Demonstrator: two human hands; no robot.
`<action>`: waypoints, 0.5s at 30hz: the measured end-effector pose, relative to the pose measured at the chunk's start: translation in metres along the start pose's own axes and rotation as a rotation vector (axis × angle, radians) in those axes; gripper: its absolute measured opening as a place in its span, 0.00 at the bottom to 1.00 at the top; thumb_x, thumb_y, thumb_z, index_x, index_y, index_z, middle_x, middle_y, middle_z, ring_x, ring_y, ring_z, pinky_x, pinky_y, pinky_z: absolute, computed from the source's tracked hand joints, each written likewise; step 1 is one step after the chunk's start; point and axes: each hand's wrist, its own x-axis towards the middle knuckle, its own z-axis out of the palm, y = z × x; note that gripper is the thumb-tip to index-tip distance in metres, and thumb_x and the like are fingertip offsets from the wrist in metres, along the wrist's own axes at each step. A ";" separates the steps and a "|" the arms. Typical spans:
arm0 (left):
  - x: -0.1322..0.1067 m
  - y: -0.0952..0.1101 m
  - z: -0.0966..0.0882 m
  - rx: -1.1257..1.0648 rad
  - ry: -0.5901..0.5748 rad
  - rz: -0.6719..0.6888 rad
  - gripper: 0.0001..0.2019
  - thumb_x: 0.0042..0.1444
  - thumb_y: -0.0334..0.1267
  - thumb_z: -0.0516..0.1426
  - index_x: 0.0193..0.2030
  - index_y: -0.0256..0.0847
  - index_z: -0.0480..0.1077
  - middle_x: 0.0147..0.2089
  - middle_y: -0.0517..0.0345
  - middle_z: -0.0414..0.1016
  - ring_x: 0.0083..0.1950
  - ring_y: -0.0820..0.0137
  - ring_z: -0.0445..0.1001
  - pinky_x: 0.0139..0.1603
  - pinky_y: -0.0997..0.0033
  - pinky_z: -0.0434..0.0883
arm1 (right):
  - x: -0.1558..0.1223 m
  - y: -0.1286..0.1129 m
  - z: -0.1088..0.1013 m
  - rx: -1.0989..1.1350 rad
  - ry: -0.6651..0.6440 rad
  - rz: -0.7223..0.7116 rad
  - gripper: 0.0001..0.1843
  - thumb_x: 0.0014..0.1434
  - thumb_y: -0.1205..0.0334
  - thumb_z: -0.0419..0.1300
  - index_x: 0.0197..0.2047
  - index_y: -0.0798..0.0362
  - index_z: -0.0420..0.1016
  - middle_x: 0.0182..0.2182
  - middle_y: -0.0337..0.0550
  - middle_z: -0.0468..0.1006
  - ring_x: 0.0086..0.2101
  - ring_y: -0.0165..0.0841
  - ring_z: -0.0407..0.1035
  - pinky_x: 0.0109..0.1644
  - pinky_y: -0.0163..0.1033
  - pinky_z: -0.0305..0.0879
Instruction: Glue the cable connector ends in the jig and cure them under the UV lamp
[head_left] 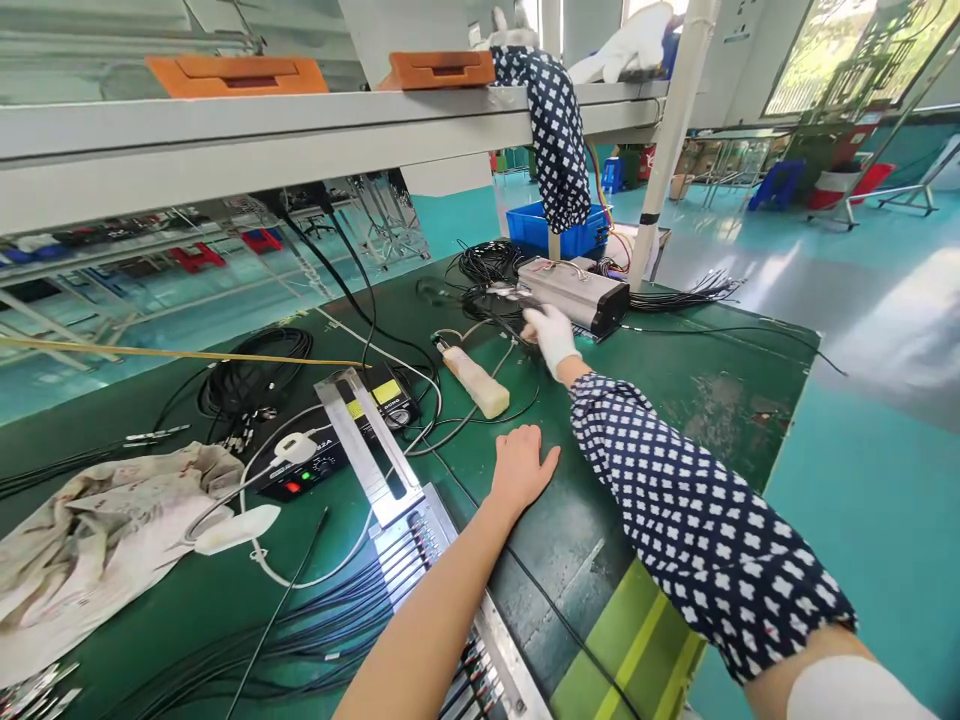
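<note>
Cables [489, 262] left of silver box [568, 287]; right hand [555, 338] at its near-left side, arm outstretched, can't tell grip. Left hand [523, 466] nearer than box, palm down, thumb apart. Yellow label [386, 391] left of box: partly legible, "DONG".

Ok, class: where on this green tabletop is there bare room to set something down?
Bare tabletop shows right of the patterned sleeve, nearer than the silver box. A smaller patch lies between that sleeve and the left hand. The left side is crowded: cloth, cable coil, black control box.
</note>
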 end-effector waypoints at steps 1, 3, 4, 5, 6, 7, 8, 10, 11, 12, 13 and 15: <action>0.000 0.000 0.000 -0.014 0.006 0.000 0.14 0.68 0.50 0.51 0.40 0.41 0.65 0.43 0.50 0.71 0.47 0.58 0.69 0.49 0.60 0.62 | 0.000 0.005 -0.016 0.060 0.064 0.018 0.17 0.70 0.52 0.60 0.53 0.56 0.73 0.44 0.45 0.77 0.38 0.32 0.75 0.42 0.41 0.76; -0.001 0.002 0.000 -0.043 0.016 -0.002 0.13 0.67 0.49 0.52 0.39 0.41 0.65 0.42 0.51 0.71 0.47 0.59 0.69 0.49 0.61 0.61 | -0.009 0.020 -0.042 0.159 0.165 0.050 0.18 0.70 0.52 0.60 0.54 0.56 0.72 0.45 0.46 0.77 0.39 0.33 0.75 0.42 0.42 0.77; -0.001 0.003 0.000 -0.058 0.022 -0.005 0.13 0.67 0.49 0.52 0.39 0.41 0.65 0.42 0.52 0.71 0.46 0.60 0.70 0.49 0.61 0.61 | -0.016 0.028 -0.053 0.198 0.203 0.063 0.18 0.70 0.52 0.60 0.55 0.56 0.72 0.47 0.46 0.77 0.41 0.34 0.75 0.44 0.43 0.77; -0.002 0.004 0.000 -0.074 0.027 -0.009 0.12 0.66 0.48 0.53 0.38 0.41 0.65 0.41 0.52 0.71 0.46 0.60 0.70 0.48 0.61 0.62 | -0.024 0.037 -0.061 0.228 0.235 0.074 0.18 0.69 0.52 0.60 0.56 0.56 0.72 0.48 0.47 0.76 0.42 0.35 0.75 0.45 0.44 0.77; -0.002 0.005 -0.001 -0.092 0.031 -0.016 0.12 0.65 0.48 0.54 0.38 0.41 0.66 0.40 0.53 0.71 0.45 0.61 0.70 0.48 0.62 0.62 | -0.031 0.045 -0.067 0.252 0.261 0.083 0.18 0.69 0.53 0.61 0.56 0.56 0.72 0.49 0.47 0.76 0.44 0.36 0.75 0.47 0.45 0.77; -0.002 0.005 -0.003 -0.112 0.030 -0.023 0.13 0.64 0.48 0.55 0.36 0.41 0.66 0.39 0.55 0.72 0.44 0.62 0.71 0.47 0.63 0.62 | -0.037 0.054 -0.072 0.269 0.284 0.092 0.19 0.69 0.53 0.61 0.57 0.56 0.72 0.50 0.48 0.76 0.45 0.36 0.75 0.48 0.46 0.77; 0.000 0.003 -0.006 -0.135 0.027 -0.036 0.13 0.64 0.49 0.56 0.35 0.41 0.66 0.37 0.56 0.72 0.42 0.64 0.71 0.46 0.65 0.63 | -0.041 0.062 -0.075 0.283 0.303 0.101 0.19 0.69 0.53 0.61 0.57 0.55 0.72 0.51 0.48 0.76 0.46 0.37 0.74 0.49 0.47 0.76; 0.010 -0.007 -0.017 -0.181 0.022 -0.086 0.17 0.65 0.52 0.54 0.32 0.42 0.67 0.32 0.60 0.72 0.37 0.67 0.71 0.41 0.68 0.64 | -0.043 0.077 -0.079 0.300 0.334 0.119 0.19 0.69 0.53 0.61 0.56 0.56 0.72 0.51 0.48 0.76 0.46 0.37 0.75 0.49 0.47 0.76; 0.019 -0.015 -0.025 -0.198 0.032 -0.128 0.19 0.66 0.53 0.52 0.31 0.42 0.68 0.31 0.60 0.71 0.35 0.68 0.71 0.40 0.69 0.65 | -0.041 0.084 -0.080 0.305 0.346 0.128 0.18 0.69 0.53 0.61 0.56 0.56 0.72 0.50 0.48 0.76 0.45 0.36 0.75 0.49 0.47 0.76; 0.030 -0.025 -0.034 -0.207 0.053 -0.184 0.20 0.67 0.54 0.49 0.32 0.42 0.69 0.31 0.60 0.72 0.35 0.68 0.72 0.39 0.70 0.65 | -0.038 0.089 -0.081 0.309 0.355 0.137 0.18 0.69 0.53 0.61 0.55 0.56 0.73 0.49 0.47 0.76 0.44 0.36 0.75 0.48 0.46 0.76; 0.044 -0.036 -0.044 -0.205 0.092 -0.255 0.20 0.68 0.55 0.48 0.36 0.42 0.70 0.34 0.59 0.74 0.37 0.67 0.73 0.41 0.69 0.67 | -0.034 0.094 -0.081 0.311 0.364 0.143 0.18 0.69 0.53 0.61 0.54 0.56 0.73 0.48 0.47 0.77 0.43 0.35 0.75 0.47 0.46 0.76; 0.075 -0.059 -0.061 -0.182 0.187 -0.426 0.20 0.64 0.55 0.53 0.48 0.40 0.70 0.46 0.51 0.75 0.49 0.60 0.74 0.50 0.64 0.68 | -0.028 0.102 -0.081 0.308 0.380 0.151 0.17 0.69 0.53 0.61 0.53 0.56 0.73 0.46 0.46 0.77 0.41 0.34 0.75 0.46 0.44 0.76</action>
